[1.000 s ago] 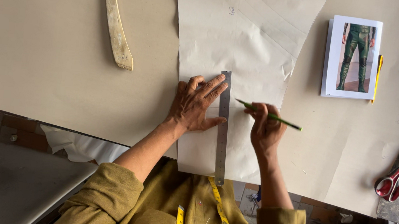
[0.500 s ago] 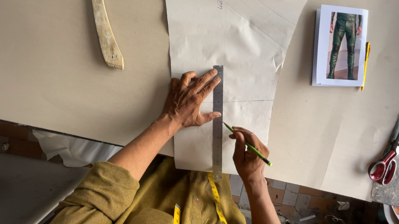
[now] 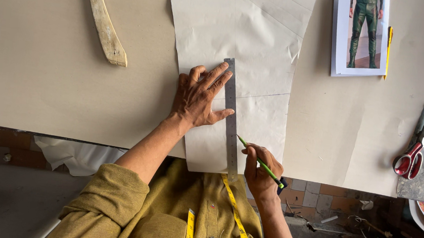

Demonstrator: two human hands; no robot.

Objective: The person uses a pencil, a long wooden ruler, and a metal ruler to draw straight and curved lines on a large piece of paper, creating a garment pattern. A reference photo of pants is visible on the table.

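The right hand (image 3: 261,168) has slid its green pencil (image 3: 260,162) down the steel ruler (image 3: 231,120) to lower centre, fingers closed around it. The left hand (image 3: 199,97) lies spread flat on ruler and paper (image 3: 248,46). Lighter pressure there could let the ruler skid and bend the line.

A steel ruler (image 3: 231,120) lay upright at frame centre on creased pale paper (image 3: 237,50); a green pencil (image 3: 260,161) slanted beside its lower end.
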